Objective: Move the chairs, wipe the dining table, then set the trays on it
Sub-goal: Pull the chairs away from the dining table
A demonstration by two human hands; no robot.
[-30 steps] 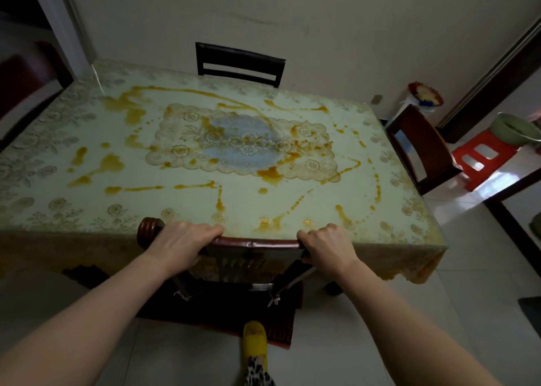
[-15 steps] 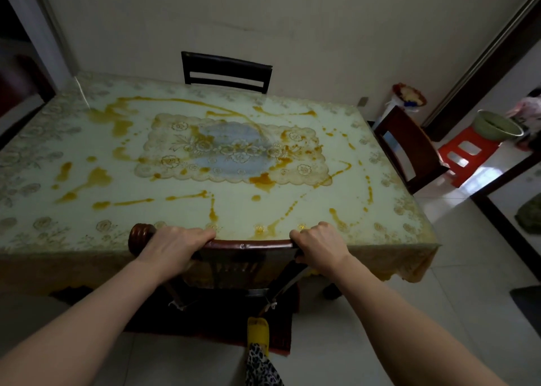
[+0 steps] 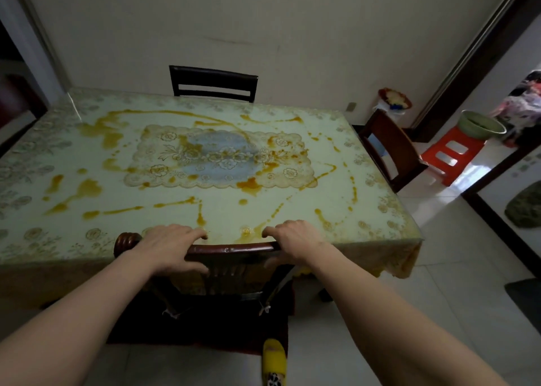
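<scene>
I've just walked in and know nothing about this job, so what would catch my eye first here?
The orange-brown spills streaked all over the pale flowered tablecloth stand out most. At the near edge, the left hand and right hand both grip the top rail of a dark wooden chair tucked under the table. Off to the right, a bright red stool carries a green bowl.

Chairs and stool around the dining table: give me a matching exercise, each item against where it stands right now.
Items:
1. near chair
2. black chair
3. brown chair
4. red stool

Places:
A. table's right end, angled away
B. by the doorway, bowl on top
C. far side, against the wall
D. near edge, top rail gripped by left hand and right hand

Pairs: 1-D, 2-C, 3-A, 4-B
</scene>
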